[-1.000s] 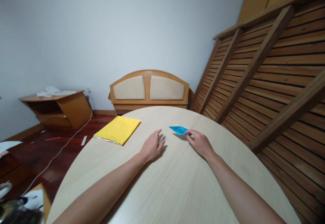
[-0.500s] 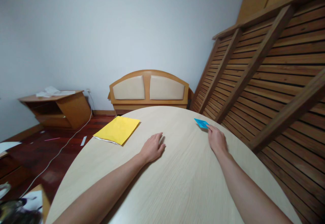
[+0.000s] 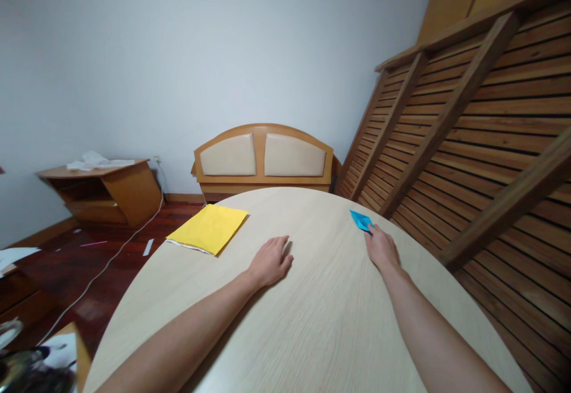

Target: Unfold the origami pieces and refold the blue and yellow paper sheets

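My right hand (image 3: 382, 247) pinches the near corner of a small folded piece of blue paper (image 3: 360, 220) over the right side of the round, pale wooden table (image 3: 312, 316). The blue paper points away from me and to the left; its exact folded shape is too small to make out. My left hand (image 3: 270, 261) rests on the table near the middle, fingers stretched out and thumb apart, holding nothing. A flat yellow packet (image 3: 209, 228) with a white edge along its near side lies to the left of that hand, not touched.
Behind the table stands a bed headboard (image 3: 263, 154) with cream panels. A slatted wooden frame (image 3: 464, 143) leans along the right. On the left are a low cabinet (image 3: 129, 194) with white papers on top and a white cable (image 3: 111, 257) across the dark red floor.
My right hand has turned the blue paper slightly, and its tip has shifted a little to the right. The left hand and the yellow packet stay about where they were.
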A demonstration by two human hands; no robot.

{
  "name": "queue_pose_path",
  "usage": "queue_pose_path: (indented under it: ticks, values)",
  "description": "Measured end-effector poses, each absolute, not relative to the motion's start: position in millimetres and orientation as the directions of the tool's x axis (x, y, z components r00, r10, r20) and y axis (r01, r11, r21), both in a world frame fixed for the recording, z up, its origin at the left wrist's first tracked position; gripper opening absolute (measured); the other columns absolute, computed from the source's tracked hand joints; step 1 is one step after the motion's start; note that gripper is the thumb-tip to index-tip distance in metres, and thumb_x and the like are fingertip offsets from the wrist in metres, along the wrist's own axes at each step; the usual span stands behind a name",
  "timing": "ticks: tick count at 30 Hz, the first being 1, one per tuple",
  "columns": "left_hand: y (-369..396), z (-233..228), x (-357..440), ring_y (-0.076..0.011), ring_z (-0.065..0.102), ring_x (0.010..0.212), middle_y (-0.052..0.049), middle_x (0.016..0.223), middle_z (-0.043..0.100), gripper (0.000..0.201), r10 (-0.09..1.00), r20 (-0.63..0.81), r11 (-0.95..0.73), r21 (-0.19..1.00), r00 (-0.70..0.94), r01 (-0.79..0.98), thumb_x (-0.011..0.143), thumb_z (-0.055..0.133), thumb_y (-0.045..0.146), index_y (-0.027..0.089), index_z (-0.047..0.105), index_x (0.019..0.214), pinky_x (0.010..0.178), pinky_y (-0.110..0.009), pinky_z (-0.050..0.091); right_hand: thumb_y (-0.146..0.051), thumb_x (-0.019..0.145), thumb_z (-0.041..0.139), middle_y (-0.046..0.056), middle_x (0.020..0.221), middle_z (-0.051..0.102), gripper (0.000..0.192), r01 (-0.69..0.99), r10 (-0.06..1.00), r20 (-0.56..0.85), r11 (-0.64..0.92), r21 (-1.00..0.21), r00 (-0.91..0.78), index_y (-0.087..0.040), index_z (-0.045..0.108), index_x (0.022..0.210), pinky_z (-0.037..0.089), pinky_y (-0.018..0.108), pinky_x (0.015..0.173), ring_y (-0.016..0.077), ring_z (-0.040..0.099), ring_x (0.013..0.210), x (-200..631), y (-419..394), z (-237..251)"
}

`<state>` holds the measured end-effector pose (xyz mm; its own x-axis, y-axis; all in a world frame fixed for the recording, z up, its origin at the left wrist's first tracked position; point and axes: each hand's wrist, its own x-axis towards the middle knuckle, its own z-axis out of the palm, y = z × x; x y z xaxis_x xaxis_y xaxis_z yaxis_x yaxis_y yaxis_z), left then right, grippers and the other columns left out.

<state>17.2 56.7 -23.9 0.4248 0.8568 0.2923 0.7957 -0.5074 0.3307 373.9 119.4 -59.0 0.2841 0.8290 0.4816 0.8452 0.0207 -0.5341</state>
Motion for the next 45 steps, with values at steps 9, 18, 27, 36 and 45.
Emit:
queue_pose_path:
  ticks: [9, 18, 27, 36, 45]
  values:
    - [59, -21, 15, -0.0266, 0.053, 0.123, -0.012, 0.134, 0.058, 0.041, 0.848, 0.329, -0.513, 0.316, 0.415, 0.798, 0.093, 0.048, 0.036, 0.018, 0.051, 0.13, 0.106, -0.04, 0.043, -0.03, 0.088, 0.052, 0.015, 0.129, 0.055, 0.036, 0.964, 0.753, 0.626, -0.039, -0.264, 0.202, -0.023, 0.064, 0.121, 0.047, 0.05, 0.088, 0.0344, 0.052, 0.109, 335, 93, -36]
    - [84, -12, -27, -0.0312, 0.043, 0.133, -0.016, 0.145, 0.047, 0.04, 0.885, 0.446, -0.192, 0.088, 0.134, 0.977, 0.093, 0.047, 0.036, 0.013, 0.06, 0.124, 0.111, -0.045, 0.035, -0.044, 0.092, 0.052, 0.011, 0.142, 0.051, 0.039, 0.859, 0.867, 0.426, 0.409, -0.308, -0.259, -0.022, 0.066, 0.121, 0.04, 0.047, 0.106, 0.0295, 0.045, 0.129, 279, 75, -31]
    - [98, -15, -63, -0.0373, 0.045, 0.129, -0.013, 0.142, 0.05, 0.032, 0.929, 0.367, 0.01, 0.068, -0.034, 0.998, 0.092, 0.046, 0.035, 0.022, 0.071, 0.106, 0.105, -0.049, 0.037, -0.047, 0.09, 0.055, 0.012, 0.137, 0.057, 0.046, 0.841, 0.891, 0.308, 0.428, -0.331, -0.333, -0.02, 0.064, 0.126, 0.037, 0.045, 0.109, 0.0277, 0.049, 0.127, 279, 69, -28]
    - [101, -17, -60, -0.0324, 0.049, 0.121, -0.016, 0.128, 0.057, 0.039, 0.939, 0.329, 0.08, 0.081, -0.102, 0.993, 0.093, 0.041, 0.035, 0.016, 0.06, 0.121, 0.1, -0.046, 0.039, -0.047, 0.089, 0.056, 0.011, 0.137, 0.058, 0.046, 0.833, 0.89, 0.317, 0.431, -0.346, -0.329, -0.022, 0.065, 0.126, 0.038, 0.046, 0.109, 0.0278, 0.05, 0.127, 279, 70, -30]
    - [101, -14, -59, -0.0308, 0.053, 0.119, -0.018, 0.128, 0.058, 0.039, 0.945, 0.301, 0.104, 0.1, -0.13, 0.989, 0.095, 0.038, 0.033, 0.013, 0.056, 0.124, 0.098, -0.043, 0.042, -0.046, 0.089, 0.055, 0.012, 0.137, 0.058, 0.044, 0.829, 0.889, 0.317, 0.433, -0.354, -0.33, -0.021, 0.065, 0.125, 0.037, 0.046, 0.109, 0.0278, 0.05, 0.127, 279, 70, -29]
